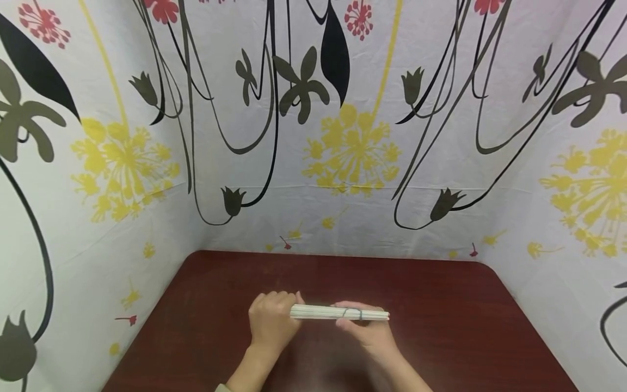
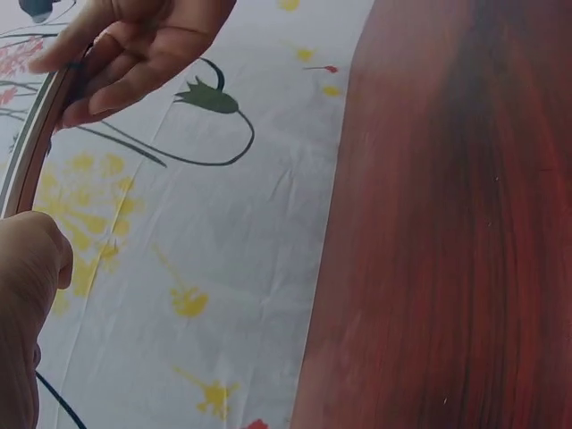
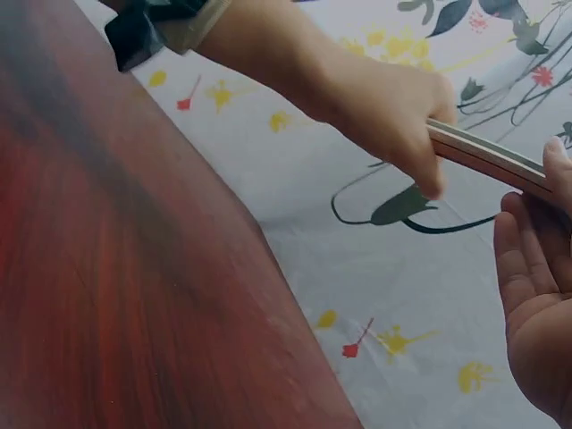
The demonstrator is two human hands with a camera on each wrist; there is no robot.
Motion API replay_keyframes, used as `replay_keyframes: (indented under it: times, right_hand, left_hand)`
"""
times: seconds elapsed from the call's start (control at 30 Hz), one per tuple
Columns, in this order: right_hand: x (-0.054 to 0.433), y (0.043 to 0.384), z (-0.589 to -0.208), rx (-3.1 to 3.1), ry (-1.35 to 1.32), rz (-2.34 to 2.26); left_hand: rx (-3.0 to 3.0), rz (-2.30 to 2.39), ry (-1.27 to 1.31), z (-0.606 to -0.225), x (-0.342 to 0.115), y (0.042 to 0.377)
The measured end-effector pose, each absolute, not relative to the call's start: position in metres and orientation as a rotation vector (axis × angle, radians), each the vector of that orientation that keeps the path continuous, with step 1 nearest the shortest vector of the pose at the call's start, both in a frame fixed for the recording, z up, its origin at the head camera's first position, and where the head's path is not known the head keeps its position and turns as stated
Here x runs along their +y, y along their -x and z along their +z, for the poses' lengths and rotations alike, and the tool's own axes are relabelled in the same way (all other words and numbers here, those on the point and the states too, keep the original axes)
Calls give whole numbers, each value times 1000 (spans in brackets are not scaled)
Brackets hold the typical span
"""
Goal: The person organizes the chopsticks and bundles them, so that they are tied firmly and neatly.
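A slim, straight bundle of pale sticks (image 1: pixel 315 312) is held level above the table in the head view. A thin dark band (image 1: pixel 361 314) loops round it near its right end. My left hand (image 1: pixel 273 321) grips the left end in a fist. With the thumb on the near side and fingers behind, my right hand (image 1: pixel 370 333) pinches the right part. In the left wrist view the bundle (image 2: pixel 34 147) runs between both hands, brownish on its shaded side. The right wrist view shows the bundle (image 3: pixel 492 161) from below, with the right fingers (image 3: pixel 527 268) partly spread beneath it.
A dark red wood-grain table (image 1: pixel 431 326) with rounded far corners lies under the hands. White cloth (image 1: pixel 362 228) printed with flowers and stems hangs round its back and sides. A dark strap (image 3: pixel 147 36) is on the left wrist, by a light sleeve cuff (image 3: pixel 201 22).
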State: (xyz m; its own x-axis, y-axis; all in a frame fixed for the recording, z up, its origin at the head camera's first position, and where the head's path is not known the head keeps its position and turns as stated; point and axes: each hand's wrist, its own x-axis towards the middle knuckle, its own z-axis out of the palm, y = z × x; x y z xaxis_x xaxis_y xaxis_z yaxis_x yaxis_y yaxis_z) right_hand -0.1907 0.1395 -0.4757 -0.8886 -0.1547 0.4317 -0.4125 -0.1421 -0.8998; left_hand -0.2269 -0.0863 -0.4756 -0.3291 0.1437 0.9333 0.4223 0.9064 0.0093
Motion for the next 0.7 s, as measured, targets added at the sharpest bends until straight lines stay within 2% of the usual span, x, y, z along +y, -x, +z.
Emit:
replay_keyframes:
  times: [0.3, 0.53, 0.7]
  right_hand:
    - [158, 197, -466, -1741, -791, 2083]
    - [141, 195, -469, -1757, -653, 2216]
    - [138, 192, -478, -1755, -652, 2269]
  left_hand:
    - [-1909, -307, 378, -472, -96, 230]
    - [-1901, -307, 374, -474, -87, 226]
    - [-1894, -280, 405, -472, -87, 225]
